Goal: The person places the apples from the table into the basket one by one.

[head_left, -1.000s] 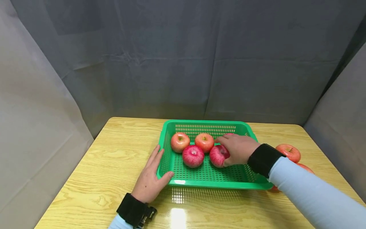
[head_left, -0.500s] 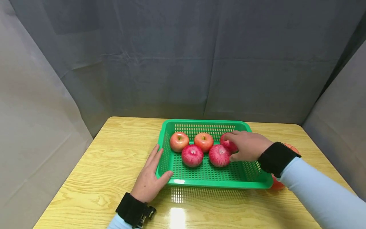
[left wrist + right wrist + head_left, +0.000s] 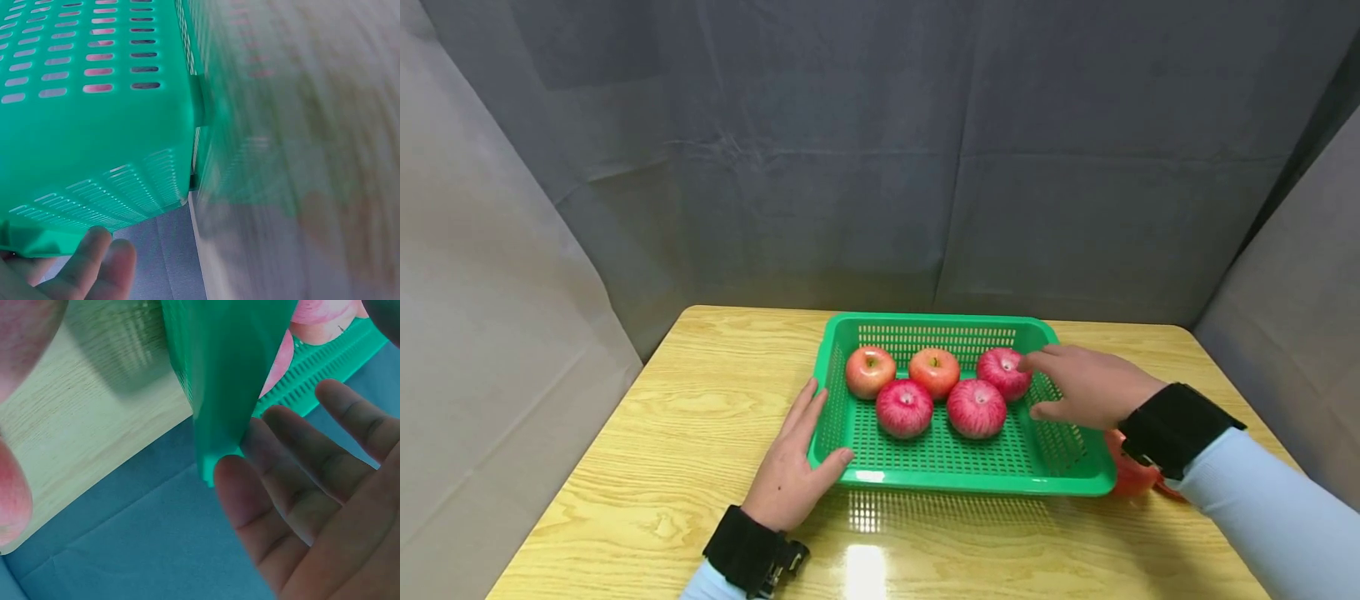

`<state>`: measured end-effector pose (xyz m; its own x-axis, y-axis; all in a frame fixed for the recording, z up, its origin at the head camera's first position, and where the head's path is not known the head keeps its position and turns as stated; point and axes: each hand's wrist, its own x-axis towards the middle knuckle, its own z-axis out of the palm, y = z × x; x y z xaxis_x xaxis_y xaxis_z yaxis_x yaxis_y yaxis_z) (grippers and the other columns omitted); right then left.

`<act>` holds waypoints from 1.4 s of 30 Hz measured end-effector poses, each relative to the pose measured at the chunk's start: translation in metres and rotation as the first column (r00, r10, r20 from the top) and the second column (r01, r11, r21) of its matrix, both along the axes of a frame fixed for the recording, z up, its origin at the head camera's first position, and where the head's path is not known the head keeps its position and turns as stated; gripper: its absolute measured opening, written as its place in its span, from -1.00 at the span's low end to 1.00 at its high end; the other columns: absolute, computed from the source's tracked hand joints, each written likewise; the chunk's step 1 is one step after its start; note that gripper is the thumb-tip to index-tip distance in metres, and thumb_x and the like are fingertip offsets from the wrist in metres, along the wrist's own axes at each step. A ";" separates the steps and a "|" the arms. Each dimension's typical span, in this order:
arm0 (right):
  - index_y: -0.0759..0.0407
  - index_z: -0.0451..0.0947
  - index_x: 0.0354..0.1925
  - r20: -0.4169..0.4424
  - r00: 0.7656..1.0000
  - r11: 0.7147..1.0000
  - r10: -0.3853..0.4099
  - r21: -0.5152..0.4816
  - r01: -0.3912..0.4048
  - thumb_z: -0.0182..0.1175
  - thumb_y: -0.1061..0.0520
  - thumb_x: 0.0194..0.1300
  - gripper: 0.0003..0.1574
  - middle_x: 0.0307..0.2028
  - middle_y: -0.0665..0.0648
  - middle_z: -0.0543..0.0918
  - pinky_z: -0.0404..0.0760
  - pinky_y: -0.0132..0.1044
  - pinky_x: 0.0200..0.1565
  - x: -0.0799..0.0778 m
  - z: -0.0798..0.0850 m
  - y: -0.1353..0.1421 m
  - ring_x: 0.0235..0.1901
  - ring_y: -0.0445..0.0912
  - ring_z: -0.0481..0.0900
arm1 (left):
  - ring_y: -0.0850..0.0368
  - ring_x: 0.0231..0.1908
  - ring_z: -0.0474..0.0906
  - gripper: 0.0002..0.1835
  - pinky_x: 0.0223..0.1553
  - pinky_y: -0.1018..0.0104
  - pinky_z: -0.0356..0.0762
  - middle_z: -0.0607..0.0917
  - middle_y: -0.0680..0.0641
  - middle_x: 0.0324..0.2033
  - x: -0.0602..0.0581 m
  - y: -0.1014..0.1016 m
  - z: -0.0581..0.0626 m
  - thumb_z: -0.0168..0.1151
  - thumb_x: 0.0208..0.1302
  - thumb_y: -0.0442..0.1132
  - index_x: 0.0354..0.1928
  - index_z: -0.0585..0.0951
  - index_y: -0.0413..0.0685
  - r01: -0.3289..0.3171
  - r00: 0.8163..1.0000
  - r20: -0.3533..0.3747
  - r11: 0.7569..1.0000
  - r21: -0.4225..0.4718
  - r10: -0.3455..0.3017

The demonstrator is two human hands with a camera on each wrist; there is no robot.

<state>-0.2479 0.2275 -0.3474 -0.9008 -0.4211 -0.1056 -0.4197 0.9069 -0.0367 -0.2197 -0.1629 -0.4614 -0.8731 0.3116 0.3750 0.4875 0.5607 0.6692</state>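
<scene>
A green plastic basket (image 3: 955, 482) stands on the table with several apples in it. Two lighter orange-red apples (image 3: 935, 372) sit at the back left and middle. Three darker red apples make up the rest: one at the back right (image 3: 1002, 373) and two in front (image 3: 977, 408). My left hand (image 3: 792, 471) rests on the basket's left rim, its fingers straight along the side. Over the right rim hovers my right hand (image 3: 1086, 387), holding nothing, fingers loosely extended near the back-right apple. In the right wrist view its fingertips (image 3: 240, 487) lie close to the green rim.
More apples (image 3: 1129, 473) lie on the table just right of the basket, partly hidden by my right wrist; two (image 3: 11, 494) show at the left of the right wrist view. Wooden tabletop (image 3: 700, 400) extends left of the basket. Grey cloth (image 3: 820, 208) hangs behind.
My right hand has released the back-right red apple and drawn back rightward to the basket's rim. The front-right apple has turned slightly. My left hand has stayed on the basket.
</scene>
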 end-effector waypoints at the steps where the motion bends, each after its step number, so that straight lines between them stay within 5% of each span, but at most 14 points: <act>1: 0.05 0.44 0.18 -0.004 1.000 1.000 0.003 -0.003 -0.003 0.32 -0.31 0.07 -0.19 0.04 0.10 0.53 0.56 0.09 -0.05 0.001 0.000 0.001 -0.01 0.02 0.43 | 0.14 0.34 -0.07 -0.12 0.17 -0.17 0.29 -0.05 0.03 0.46 0.000 0.000 0.000 0.10 0.26 0.26 0.45 0.09 -0.06 0.002 1.000 -0.001 1.000 -0.001 -0.002; 15: 0.04 0.44 0.17 -0.060 0.997 0.998 -0.053 -0.033 0.051 0.29 -0.09 0.15 -0.37 0.03 0.13 0.53 0.57 0.10 -0.08 0.012 0.000 0.027 -0.04 0.02 0.45 | 0.16 0.34 -0.05 -0.11 0.17 -0.18 0.29 -0.07 0.05 0.46 0.000 0.000 0.000 0.12 0.23 0.26 0.46 0.08 -0.02 -0.009 1.000 0.007 1.000 -0.007 0.009; 25: 0.16 0.27 0.31 -0.014 0.993 0.992 -0.117 -0.043 0.116 0.24 0.08 0.17 -0.24 0.16 0.27 0.46 0.52 0.23 -0.06 0.016 -0.005 0.049 0.07 0.16 0.41 | 0.15 0.34 -0.06 -0.12 0.18 -0.18 0.27 -0.06 0.05 0.46 0.000 0.000 -0.001 0.12 0.24 0.25 0.45 0.08 -0.03 -0.006 1.000 0.017 1.000 0.000 0.006; 34: 0.18 0.40 0.18 0.037 0.991 0.990 -0.128 -0.063 0.130 0.24 0.10 0.15 -0.38 -0.05 0.17 0.59 0.61 0.07 -0.22 0.018 -0.011 0.063 -0.18 0.01 0.54 | 0.22 0.34 -0.09 -0.11 0.20 -0.14 0.25 -0.07 0.09 0.46 0.001 0.001 0.000 0.11 0.23 0.29 0.46 0.08 0.02 -0.013 0.999 0.052 1.000 0.018 0.012; 42: 0.11 0.48 0.06 0.150 0.977 0.986 -0.153 -0.050 0.162 0.35 -0.05 0.11 -0.42 -0.37 -0.04 0.53 0.56 -0.11 -0.33 0.023 -0.026 0.072 -0.38 -0.13 0.43 | 0.18 0.34 -0.07 -0.11 0.19 -0.16 0.26 -0.06 0.06 0.46 0.001 0.000 0.001 0.11 0.24 0.27 0.46 0.07 -0.01 -0.006 1.000 0.029 1.000 0.011 0.006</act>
<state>-0.2252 0.2996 -0.3730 -0.9332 -0.2853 -0.2184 -0.2580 0.9552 -0.1451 -0.2190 -0.1631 -0.4609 -0.8855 0.3021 0.3532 0.4646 0.5561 0.6892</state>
